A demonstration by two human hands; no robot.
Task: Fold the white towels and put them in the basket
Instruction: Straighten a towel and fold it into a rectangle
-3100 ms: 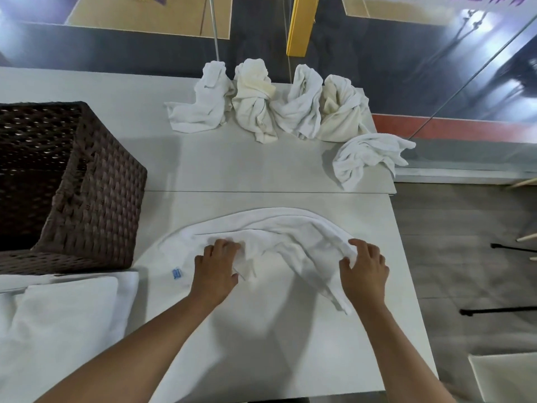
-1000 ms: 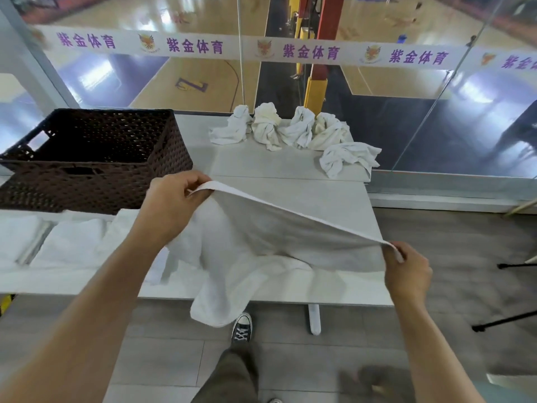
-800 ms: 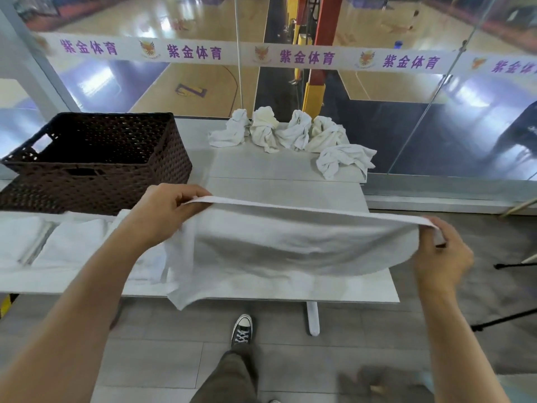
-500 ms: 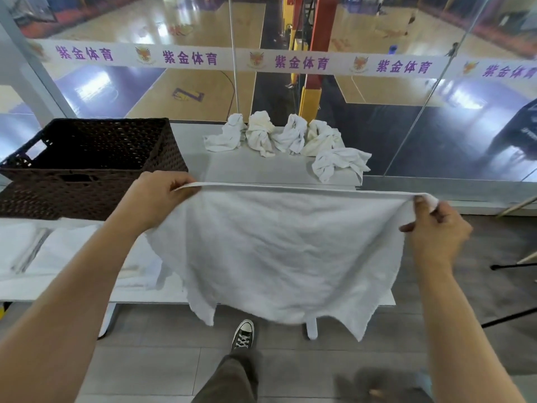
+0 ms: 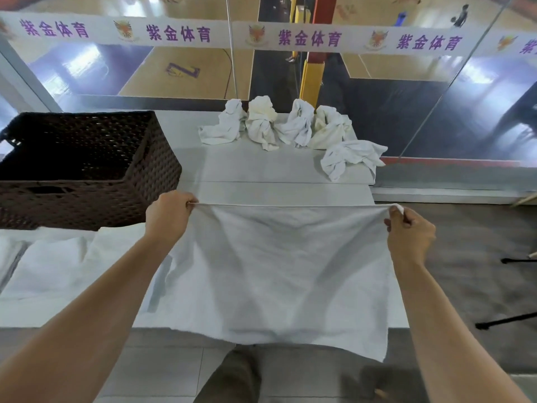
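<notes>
A white towel (image 5: 279,274) hangs spread out in the air in front of me, its top edge pulled taut. My left hand (image 5: 168,216) pinches the top left corner and my right hand (image 5: 409,231) pinches the top right corner. The towel's lower edge hangs past the near edge of the white table (image 5: 261,170). A dark brown woven basket (image 5: 87,173) stands on the table to the left. Several crumpled white towels (image 5: 290,126) sit along the table's far edge.
Folded white towels (image 5: 52,263) lie on the table at the near left, in front of the basket. A glass wall stands behind the table. Grey floor and a black stand leg (image 5: 505,321) lie to the right. My leg shows below the towel.
I lifted the towel off the table, shook it open and stretched it between both hands. It now hangs flat and straight, and the hands have dropped a little lower.
</notes>
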